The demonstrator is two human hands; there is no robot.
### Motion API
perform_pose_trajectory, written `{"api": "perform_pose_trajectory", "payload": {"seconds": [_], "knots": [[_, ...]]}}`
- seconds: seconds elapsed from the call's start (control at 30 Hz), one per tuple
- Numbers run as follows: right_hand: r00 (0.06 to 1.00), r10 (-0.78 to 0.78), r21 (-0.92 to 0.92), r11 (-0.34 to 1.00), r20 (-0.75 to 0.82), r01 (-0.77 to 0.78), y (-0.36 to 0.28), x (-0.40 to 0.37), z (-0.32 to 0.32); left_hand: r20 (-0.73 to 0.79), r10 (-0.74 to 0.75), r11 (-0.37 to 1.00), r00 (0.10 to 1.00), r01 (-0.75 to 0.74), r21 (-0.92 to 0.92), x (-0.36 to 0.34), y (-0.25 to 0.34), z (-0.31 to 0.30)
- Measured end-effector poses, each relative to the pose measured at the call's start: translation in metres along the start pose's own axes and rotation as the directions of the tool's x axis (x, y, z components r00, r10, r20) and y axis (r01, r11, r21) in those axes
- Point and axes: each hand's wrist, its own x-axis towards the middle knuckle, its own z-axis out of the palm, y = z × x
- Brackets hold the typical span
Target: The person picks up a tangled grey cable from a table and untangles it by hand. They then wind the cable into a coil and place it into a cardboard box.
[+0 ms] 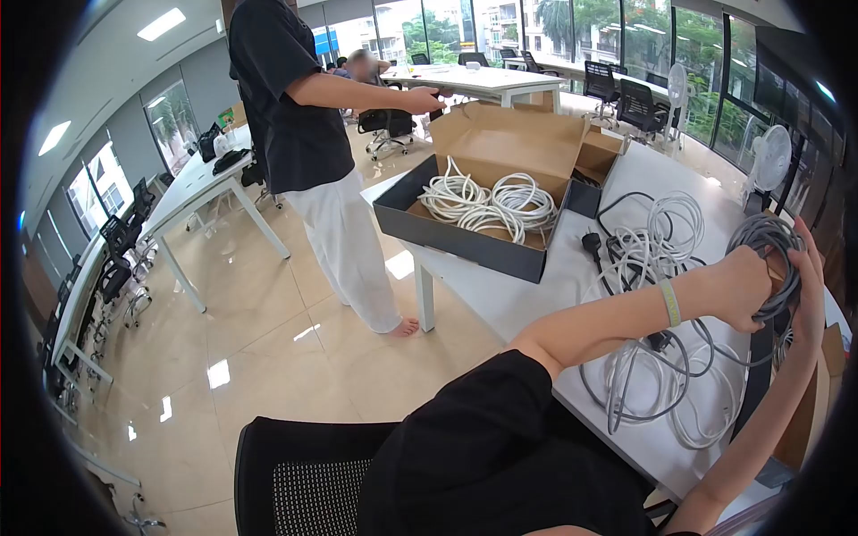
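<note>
A coil of grey cable (767,234) is held up between my two hands at the right side of the table. My left hand (744,288), below a pale band on the wrist, is closed on the near side of the coil. My right hand (809,277) wraps its fingers around the coil's outer side. Loose white cables (657,250) lie tangled on the table just left of my hands. Among them are grey and black cables and a black plug (592,243). More white cable loops (626,384) lie under my left forearm.
An open dark box (465,241) with a brown lid holds coiled white cables. Behind it stands a smaller box (585,192). A person (295,107) in a black shirt stands beyond the white table (492,295). A white fan (770,159) is at the right, a black chair (313,473) below.
</note>
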Motion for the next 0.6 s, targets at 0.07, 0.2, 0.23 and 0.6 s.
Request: {"api": "perform_pose_trajectory", "payload": {"seconds": [0.07,0.2,0.23,0.6], "knots": [[0.999,0.030,-0.153,0.988,0.020,-0.026,-0.009,-0.006,0.000,0.051,0.001,1.000,0.999,-0.001,0.000,-0.002,0.005,0.001],[0.998,-0.060,-0.543,0.837,0.034,0.068,-0.011,-0.010,0.002,0.122,0.096,0.993,0.988,-0.104,0.060,-0.004,0.022,0.023],[0.998,-0.055,-0.546,0.836,0.033,0.064,-0.011,-0.010,-0.005,0.179,0.107,0.990,0.978,-0.122,0.073,-0.003,0.027,0.026],[0.934,0.232,-0.521,0.851,0.270,-0.060,-0.036,-0.015,0.028,0.330,0.284,0.957,0.900,-0.242,-0.161,-0.016,0.053,0.085]]}}
